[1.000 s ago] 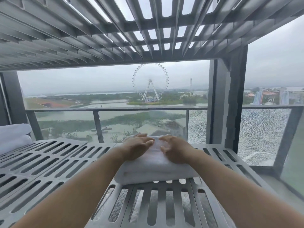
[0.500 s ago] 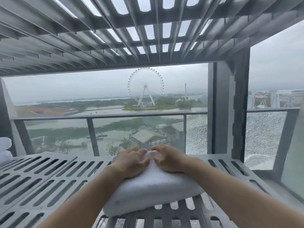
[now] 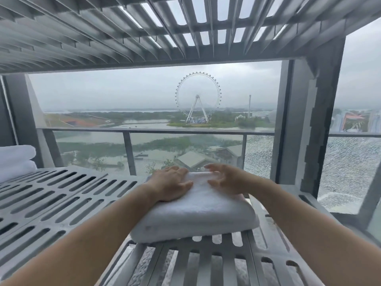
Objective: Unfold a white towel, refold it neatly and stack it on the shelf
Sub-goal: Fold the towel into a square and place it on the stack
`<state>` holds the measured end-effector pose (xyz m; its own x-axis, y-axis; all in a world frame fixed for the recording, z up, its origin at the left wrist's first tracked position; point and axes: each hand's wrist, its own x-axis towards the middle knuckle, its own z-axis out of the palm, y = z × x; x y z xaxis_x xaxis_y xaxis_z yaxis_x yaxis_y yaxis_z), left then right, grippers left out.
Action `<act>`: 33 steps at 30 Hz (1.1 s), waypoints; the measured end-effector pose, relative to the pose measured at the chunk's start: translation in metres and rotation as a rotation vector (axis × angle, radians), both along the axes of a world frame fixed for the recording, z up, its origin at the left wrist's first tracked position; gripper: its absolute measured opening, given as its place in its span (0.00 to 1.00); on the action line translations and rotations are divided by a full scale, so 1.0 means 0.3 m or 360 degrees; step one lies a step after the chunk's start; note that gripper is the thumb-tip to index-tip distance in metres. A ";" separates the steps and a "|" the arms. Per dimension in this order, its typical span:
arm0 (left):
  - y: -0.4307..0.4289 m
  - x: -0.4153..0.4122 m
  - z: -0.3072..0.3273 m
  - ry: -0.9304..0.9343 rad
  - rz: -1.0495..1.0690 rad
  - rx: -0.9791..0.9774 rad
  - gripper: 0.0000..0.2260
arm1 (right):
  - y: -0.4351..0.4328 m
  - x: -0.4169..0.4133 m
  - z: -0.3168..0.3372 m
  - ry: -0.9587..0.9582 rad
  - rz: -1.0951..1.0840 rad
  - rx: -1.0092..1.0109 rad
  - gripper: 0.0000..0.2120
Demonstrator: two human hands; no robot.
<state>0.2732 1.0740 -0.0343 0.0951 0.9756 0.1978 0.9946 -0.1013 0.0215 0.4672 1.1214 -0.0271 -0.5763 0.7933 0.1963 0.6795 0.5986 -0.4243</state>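
A folded white towel [image 3: 195, 215] lies flat on the grey slotted shelf [image 3: 61, 203], right of the middle. My left hand [image 3: 171, 185] rests palm down on the towel's far left part, fingers spread. My right hand [image 3: 224, 179] hovers over the far right part with its fingers apart and slightly lifted, blurred by motion. Neither hand grips the cloth. The towel's far edge is hidden behind my hands.
Two more folded white towels [image 3: 16, 162] are stacked at the shelf's far left edge. Another slotted shelf [image 3: 144, 27] hangs close overhead. A grey upright post [image 3: 309, 131] stands at the right rear. Behind is a glass balcony railing [image 3: 185, 132].
My right hand has lifted off the towel and shifted right, so the hands have spread apart. The left hand stays pressed on it. The camera has tilted and moved closer.
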 end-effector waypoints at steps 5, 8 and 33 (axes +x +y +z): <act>0.030 0.057 0.070 -0.0163 -0.0058 -0.0221 0.20 | 0.004 0.074 0.050 0.0099 0.0021 0.0055 0.22; 0.055 0.124 0.081 -0.0239 -0.0138 -0.0213 0.19 | 0.011 0.104 0.062 0.0084 0.0010 0.0096 0.23; 0.090 0.119 0.040 -0.1291 -0.0513 0.0213 0.05 | 0.055 0.083 0.005 0.0452 -0.0275 0.0133 0.09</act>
